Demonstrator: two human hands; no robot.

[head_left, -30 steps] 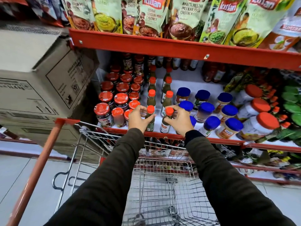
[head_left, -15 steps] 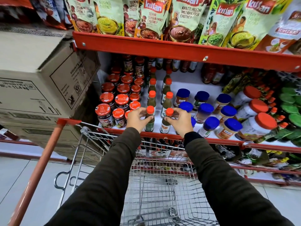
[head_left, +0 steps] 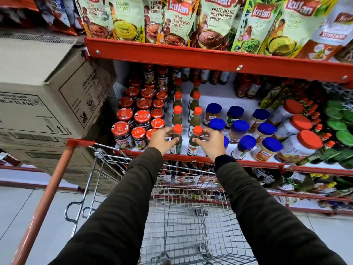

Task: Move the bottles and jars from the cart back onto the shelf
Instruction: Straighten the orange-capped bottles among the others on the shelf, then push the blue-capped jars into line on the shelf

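Two small green sauce bottles with orange caps stand at the front edge of the red shelf (head_left: 248, 163). My left hand (head_left: 162, 140) grips the left bottle (head_left: 176, 142) at its neck. My right hand (head_left: 212, 143) grips the right bottle (head_left: 193, 144) the same way. Both bottles rest upright on the shelf, at the front of two rows of like bottles (head_left: 177, 113). The wire cart (head_left: 183, 217) sits below my arms, and no bottles or jars show in the part of its basket I can see.
Red-lidded jars (head_left: 124, 131) stand left of the bottles, blue-lidded jars (head_left: 246, 144) to the right, then larger orange-lidded jars (head_left: 305, 142). Chutney pouches (head_left: 179, 20) hang on the shelf above. Stacked cardboard boxes (head_left: 47, 92) sit at the left beside the cart's red handle (head_left: 47, 197).
Both hands have stayed on the two front bottles. The bottles sit in the same spot; only my view has shifted slightly.
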